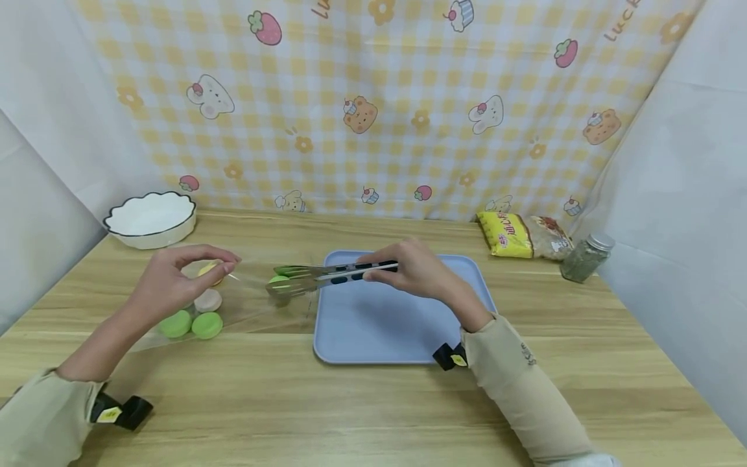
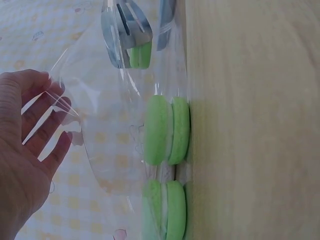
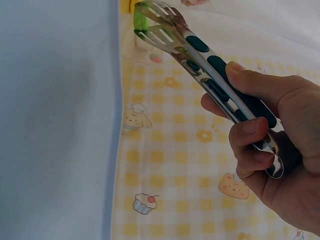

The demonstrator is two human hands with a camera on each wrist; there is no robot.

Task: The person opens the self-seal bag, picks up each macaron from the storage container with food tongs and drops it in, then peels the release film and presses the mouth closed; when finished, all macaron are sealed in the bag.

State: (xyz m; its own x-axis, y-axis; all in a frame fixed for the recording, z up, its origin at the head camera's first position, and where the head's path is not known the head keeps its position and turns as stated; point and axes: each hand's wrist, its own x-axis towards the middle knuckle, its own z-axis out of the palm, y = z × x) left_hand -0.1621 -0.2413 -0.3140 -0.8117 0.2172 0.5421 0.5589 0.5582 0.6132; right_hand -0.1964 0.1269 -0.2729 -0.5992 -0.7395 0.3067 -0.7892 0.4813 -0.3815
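My left hand (image 1: 162, 280) pinches the mouth edge of a clear plastic bag (image 2: 107, 115) between thumb and fingers. Inside the bag, two green macarons (image 2: 166, 131) show up close in the left wrist view. The head view also has a whitish macaron (image 1: 208, 300) and a yellow one (image 1: 211, 271), partly behind the left fingers. With its fingers wrapped round the handles, my right hand (image 1: 417, 269) holds metal tongs (image 1: 341, 272) with dark grips. Between the slotted tong heads sits another green macaron (image 2: 142, 55), at the bag's opening.
Under the right hand lies a blue tray (image 1: 391, 337). A white scalloped dish (image 1: 148, 240) stands at the back left. At the back right are a yellow food packet (image 1: 506, 235) and a glass jar (image 1: 583, 259) with a metal lid. A checked curtain (image 1: 350, 162) hangs behind the table.
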